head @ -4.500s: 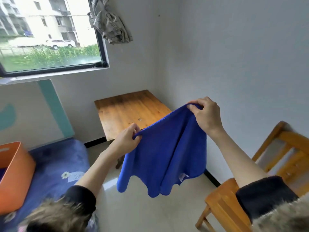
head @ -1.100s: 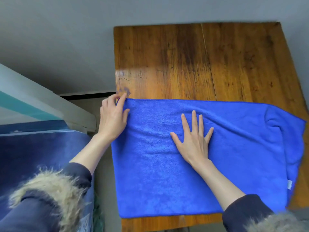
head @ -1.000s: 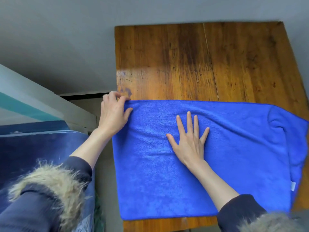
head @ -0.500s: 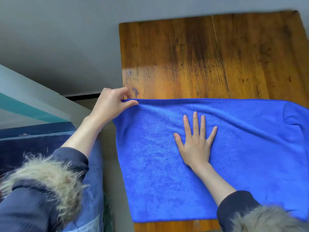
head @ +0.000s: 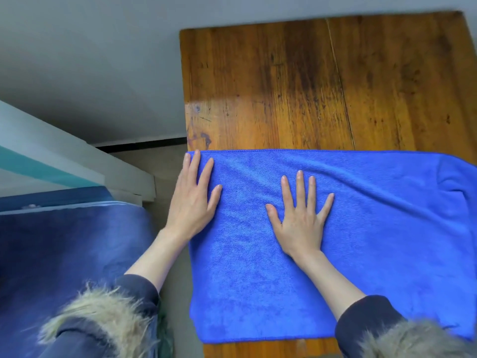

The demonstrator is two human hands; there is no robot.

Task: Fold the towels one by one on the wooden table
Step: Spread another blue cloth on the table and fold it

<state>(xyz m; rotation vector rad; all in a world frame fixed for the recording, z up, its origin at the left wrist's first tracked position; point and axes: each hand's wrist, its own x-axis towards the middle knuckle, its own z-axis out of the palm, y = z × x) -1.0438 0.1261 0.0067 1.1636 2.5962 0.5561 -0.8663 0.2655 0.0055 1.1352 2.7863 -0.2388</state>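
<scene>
Both hands lie flat with fingers spread on the blue towel (head: 361,228) across the wooden table (head: 309,86). Left hand (head: 192,202) presses its left edge; right hand (head: 300,218) presses mid-frame.

Soft daylight, tabletop glare, blurred edges

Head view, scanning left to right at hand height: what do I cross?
Blue bedding → left hand flat on the towel's left edge → right hand flat mid-towel → the rest of the blue towel, running out of frame on the wooden table.
</scene>
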